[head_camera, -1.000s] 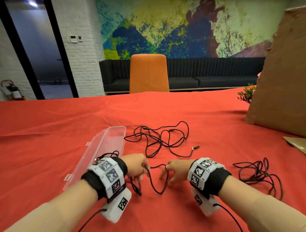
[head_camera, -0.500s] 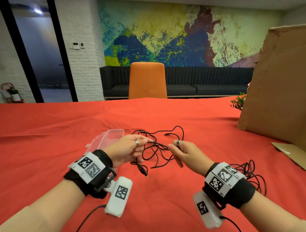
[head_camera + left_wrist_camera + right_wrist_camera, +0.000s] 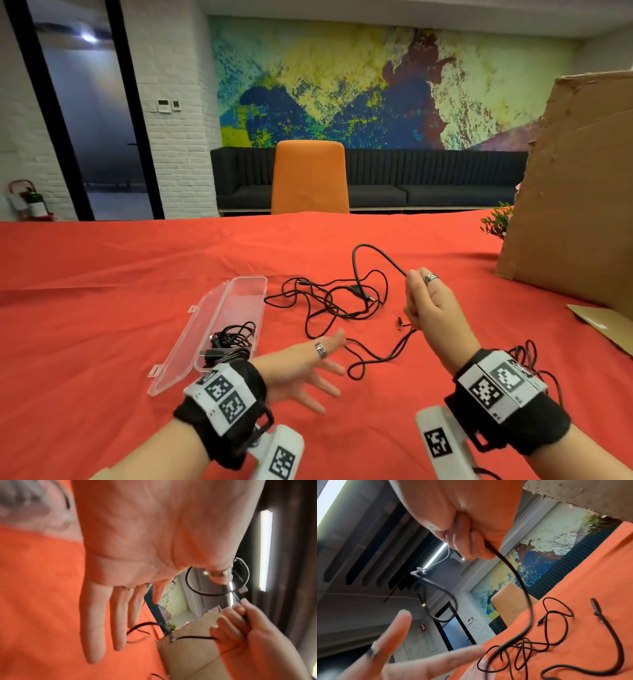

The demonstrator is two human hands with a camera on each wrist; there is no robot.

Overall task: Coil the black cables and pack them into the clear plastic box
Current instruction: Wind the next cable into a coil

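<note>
A loose black cable (image 3: 337,301) sprawls in tangled loops on the red tablecloth. My right hand (image 3: 423,301) is raised above the table and grips this cable (image 3: 511,569) in its curled fingers; one strand arcs up and away, another hangs down to the cloth. My left hand (image 3: 308,371) hovers low with fingers (image 3: 92,628) spread straight, palm empty, just left of the hanging strand. The clear plastic box (image 3: 219,329) lies open to the left, with a coiled black cable (image 3: 231,342) inside its near end.
Another bundle of black cable (image 3: 529,359) lies behind my right wrist. A large cardboard sheet (image 3: 579,192) stands at the right, with a small green plant (image 3: 496,224) beside it. An orange chair (image 3: 310,178) stands at the table's far edge.
My left hand let go of the cable, dropped toward the table and spread its fingers. My right hand rose and moved right, pulling a strand of the cable up.
</note>
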